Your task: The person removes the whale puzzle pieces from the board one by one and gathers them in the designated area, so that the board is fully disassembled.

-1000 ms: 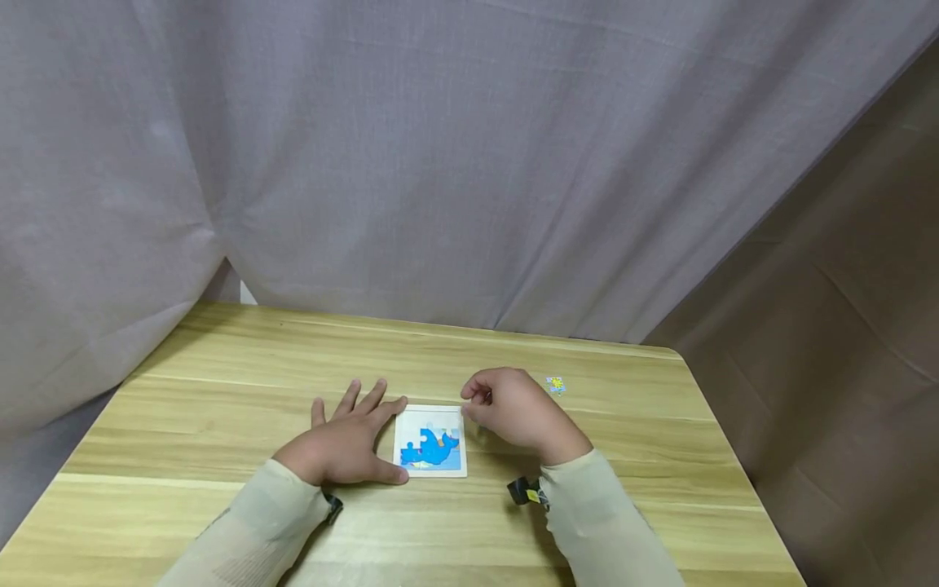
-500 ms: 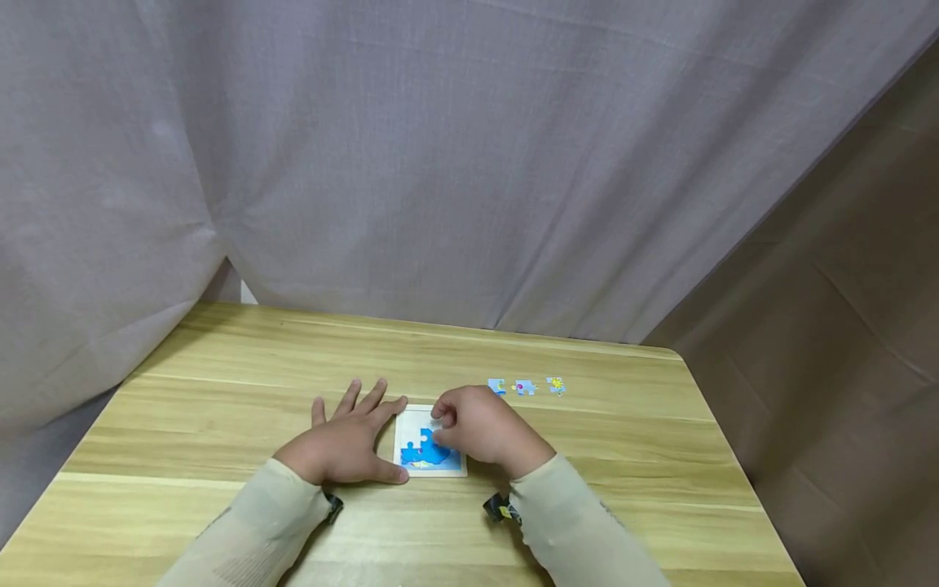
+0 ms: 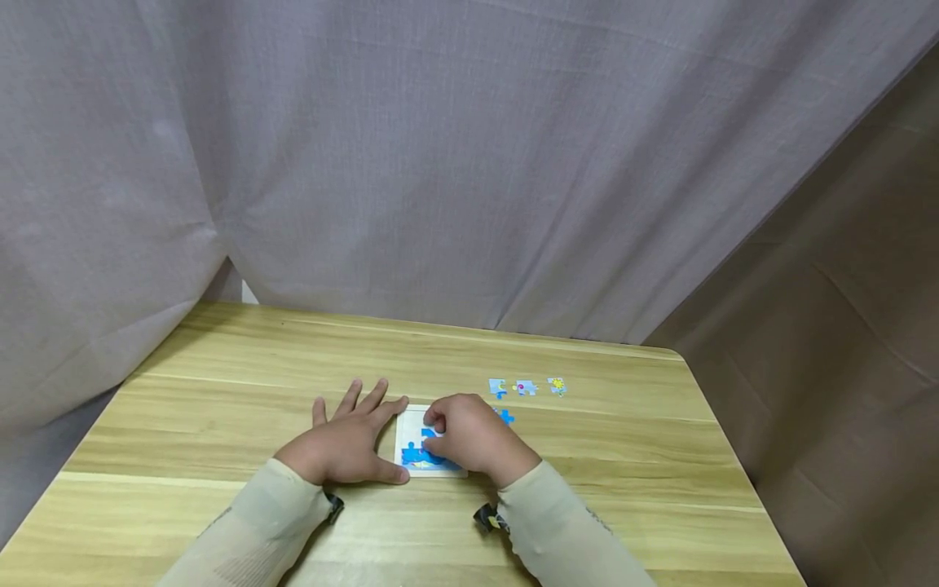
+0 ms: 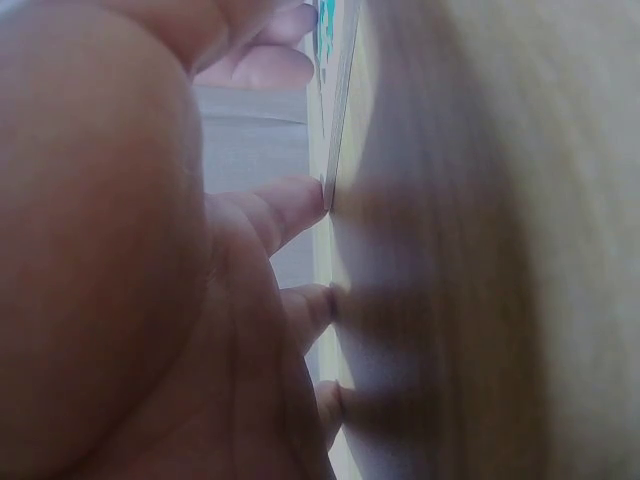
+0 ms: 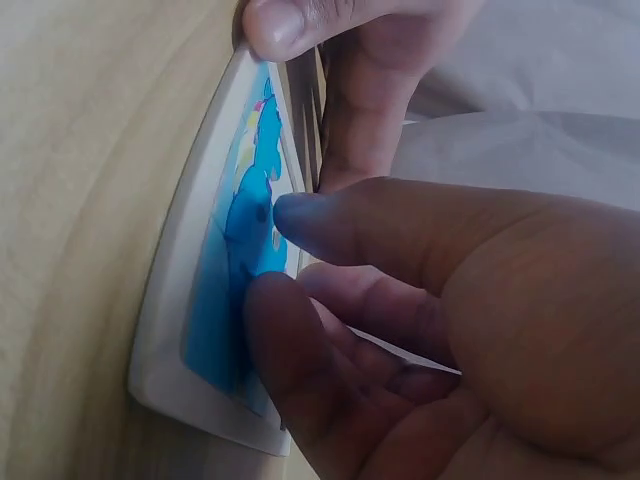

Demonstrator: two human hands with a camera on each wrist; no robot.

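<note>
A small white-framed jigsaw puzzle (image 3: 411,416) lies on the table with blue whale pieces filling its lower part. My left hand (image 3: 345,444) is spread at its left side, thumb at the near corner and index finger at the far corner. In the left wrist view the fingers (image 4: 290,205) reach straight to the frame's edge. My right hand (image 3: 473,436) is over the puzzle's right side. Thumb (image 5: 320,220) and index finger (image 5: 290,330) stand apart at the blue pieces, the other fingers curled behind. I cannot tell whether a piece is pinched between them.
Loose pieces lie on the wooden table (image 3: 623,456) beyond and right of the puzzle: a pale blue one (image 3: 497,387), one with a pink spot (image 3: 525,387), a yellow-patterned one (image 3: 557,385) and a blue one (image 3: 506,417). A grey curtain (image 3: 440,163) hangs behind.
My right hand has moved left from the frame's right edge onto the puzzle, uncovering loose pieces on the table behind it. My left hand has stayed in place.
</note>
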